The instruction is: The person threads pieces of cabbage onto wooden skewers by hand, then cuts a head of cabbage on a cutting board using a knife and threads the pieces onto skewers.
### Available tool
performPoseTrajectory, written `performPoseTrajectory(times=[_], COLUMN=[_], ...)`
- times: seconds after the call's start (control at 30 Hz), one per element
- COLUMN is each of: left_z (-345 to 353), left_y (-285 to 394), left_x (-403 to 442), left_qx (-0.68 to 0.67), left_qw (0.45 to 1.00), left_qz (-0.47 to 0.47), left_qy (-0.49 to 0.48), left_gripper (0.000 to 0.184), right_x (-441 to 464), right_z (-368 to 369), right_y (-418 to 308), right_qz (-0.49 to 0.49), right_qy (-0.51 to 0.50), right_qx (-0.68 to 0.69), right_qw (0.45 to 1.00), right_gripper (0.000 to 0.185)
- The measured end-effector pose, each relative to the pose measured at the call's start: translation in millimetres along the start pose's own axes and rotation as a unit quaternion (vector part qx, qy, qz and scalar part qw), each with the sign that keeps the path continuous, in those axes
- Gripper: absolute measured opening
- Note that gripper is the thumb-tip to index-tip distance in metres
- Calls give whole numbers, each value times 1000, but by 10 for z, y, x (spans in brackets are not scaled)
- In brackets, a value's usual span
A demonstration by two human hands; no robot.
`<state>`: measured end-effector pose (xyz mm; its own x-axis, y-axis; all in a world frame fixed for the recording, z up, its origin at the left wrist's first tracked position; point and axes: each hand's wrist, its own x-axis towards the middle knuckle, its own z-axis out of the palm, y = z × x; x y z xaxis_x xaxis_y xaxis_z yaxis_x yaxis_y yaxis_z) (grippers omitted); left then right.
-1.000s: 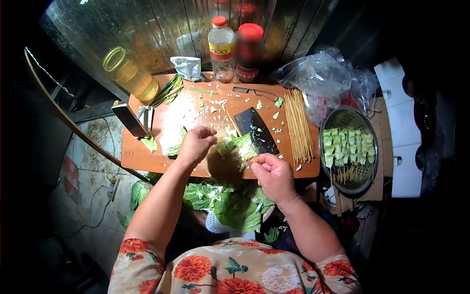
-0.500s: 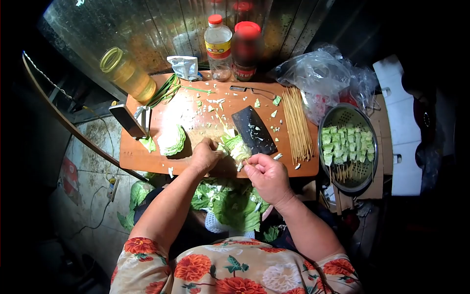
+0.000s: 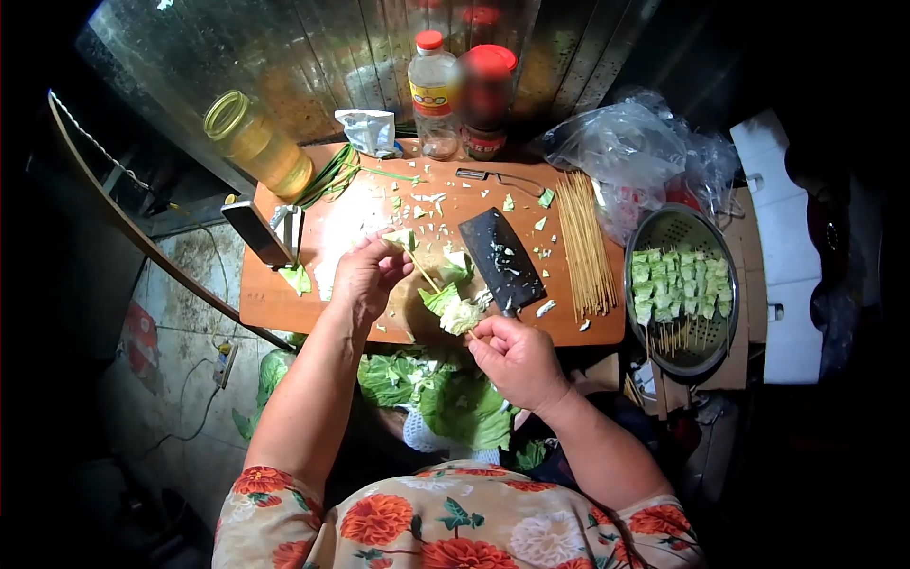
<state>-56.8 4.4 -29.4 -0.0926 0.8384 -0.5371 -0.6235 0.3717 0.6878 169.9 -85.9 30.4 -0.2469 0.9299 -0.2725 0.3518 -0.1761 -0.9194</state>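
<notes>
My right hand (image 3: 519,358) pinches the lower end of a bamboo skewer (image 3: 425,272), which slants up and left over the table's front part. Folded cabbage pieces (image 3: 459,313) are threaded on it close to my right fingers. At the skewer's far tip, the fingers of my left hand (image 3: 368,277) pinch a pale green cabbage leaf piece (image 3: 399,237). Whether the tip has pierced this piece I cannot tell. A cleaver (image 3: 502,254) with a dark blade lies just beyond my right hand, cabbage scraps stuck to it.
Loose bamboo skewers (image 3: 585,248) lie right of the cleaver. A colander (image 3: 671,226) holds several finished cabbage skewers. A peeler (image 3: 498,177), bottle (image 3: 435,104), red-lidded jar (image 3: 486,104), oil jar (image 3: 261,147) and phone (image 3: 256,232) stand or lie around the wooden table (image 3: 270,321). Cabbage leaves (image 3: 464,408) are below.
My left hand has moved up and left from the cabbage, now bringing a leaf piece to the skewer's tip. My right hand keeps its hold; the view has shifted slightly.
</notes>
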Motion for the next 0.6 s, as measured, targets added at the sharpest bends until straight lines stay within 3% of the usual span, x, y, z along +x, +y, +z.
performPoseTrajectory(times=[0.13,0.37,0.6], left_z=[64,121,237], left_y=[28,56,93], left_x=[-31,-84,-229], left_qx=[56,166,190], left_qw=[997,974,971], left_qz=[49,142,113], left_qy=[-5,-57,-94], left_gripper=[27,27,24], right_x=[16,2,-46], right_z=[37,46,52], right_y=[58,59,73], right_qz=[-44,1,-1], right_qy=[8,2,20], right_qx=[3,46,107], right_qw=[999,999,994], right_gripper=[11,12,11])
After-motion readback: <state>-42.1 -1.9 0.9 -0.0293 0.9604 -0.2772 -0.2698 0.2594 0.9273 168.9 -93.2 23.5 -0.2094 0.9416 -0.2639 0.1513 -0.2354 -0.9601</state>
